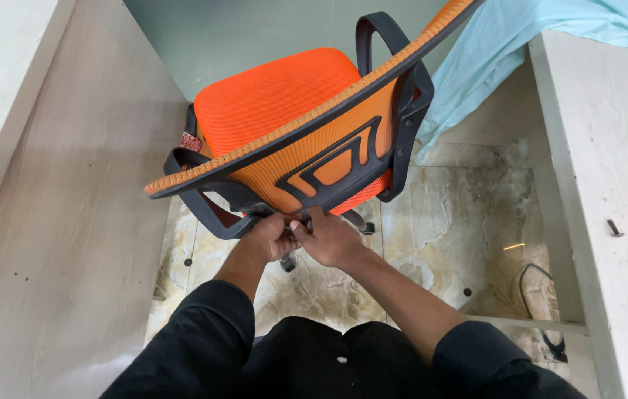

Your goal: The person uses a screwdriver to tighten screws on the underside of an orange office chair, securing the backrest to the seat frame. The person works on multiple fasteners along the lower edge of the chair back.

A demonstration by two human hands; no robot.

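Observation:
An orange mesh office chair [284, 103] with a black frame stands in front of me, its backrest [314, 159] toward me. Both hands meet low at the base of the backrest, where the black bracket joins the seat. My left hand [268, 238] curls around something small there; what it grips is hidden by the fingers. My right hand [331, 238] presses against the same spot, fingers bent, touching the left hand. Black armrests [373, 33] curve up on each side.
Pale wooden panels [55, 192] wall the left side and a pale wooden board [609, 148] the right, with two screws [614, 227] lying on it. A light blue cloth [506, 52] hangs at top right. Marbled floor tiles [462, 214] and a black cable [532, 284] lie below.

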